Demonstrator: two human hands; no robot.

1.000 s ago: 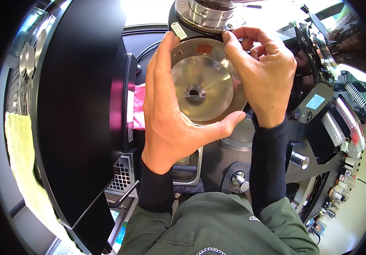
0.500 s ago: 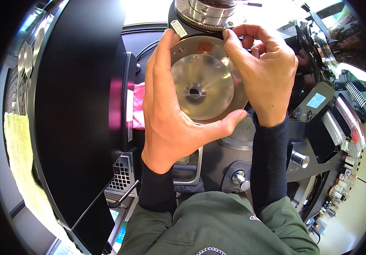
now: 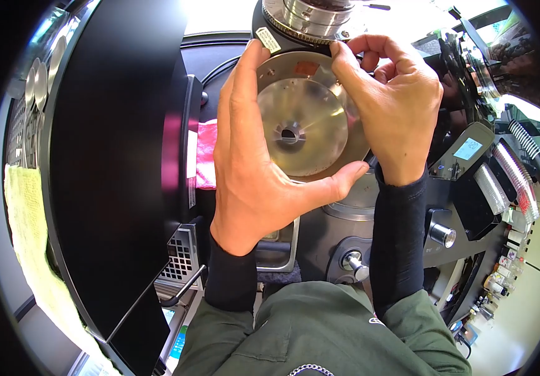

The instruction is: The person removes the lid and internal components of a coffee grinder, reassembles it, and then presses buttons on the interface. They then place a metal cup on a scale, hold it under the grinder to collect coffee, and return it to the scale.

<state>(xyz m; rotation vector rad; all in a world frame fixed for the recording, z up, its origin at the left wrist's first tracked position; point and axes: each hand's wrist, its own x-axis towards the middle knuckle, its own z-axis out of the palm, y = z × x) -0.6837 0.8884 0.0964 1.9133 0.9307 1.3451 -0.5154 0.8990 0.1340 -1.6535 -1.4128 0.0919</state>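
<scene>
A round, shiny metal funnel-shaped dish (image 3: 304, 125) sits in front of me, with a hole in its middle and a reddish-brown patch on its inner wall. My left hand (image 3: 254, 160) is curved around its left and near sides, long fingers along the rim and thumb out towards the right. My right hand (image 3: 395, 100) is at the far right rim, thumb and forefinger pinched together. What lies between those fingertips is hidden or too small to name. Just beyond the dish is a grinder collar (image 3: 317, 22) with a toothed metal ring and a pale label.
A tall black cabinet (image 3: 113, 144) stands close on the left, with a pink cloth (image 3: 206, 153) beside it. To the right are a small display (image 3: 467, 148), stacked clear lids (image 3: 514, 166) and a metal knob (image 3: 443, 235). A yellow towel (image 3: 31, 232) hangs at far left.
The view has shifted slightly. Both hands keep nearly the same pose around the dish.
</scene>
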